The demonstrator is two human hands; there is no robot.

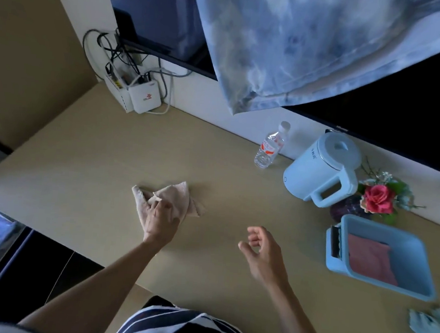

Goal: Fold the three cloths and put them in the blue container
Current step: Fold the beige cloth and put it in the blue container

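Observation:
A crumpled beige cloth (178,197) lies on the wooden table's middle left, and my left hand (160,220) grips its near edge. Over the bare table to the right hovers my right hand (262,248), empty, fingers loosely curled and apart. The blue container (419,258) stands at the right, and a folded pink cloth (370,258) lies flat inside it. A pale blue cloth (430,331) shows at the bottom right edge, partly cut off by the frame.
A light blue kettle (324,170) and a clear water bottle (270,148) stand at the back. A flower vase (376,199) sits just behind the container. A white router (143,96) with cables is in the back left corner. A patterned blue sheet (311,43) hangs above.

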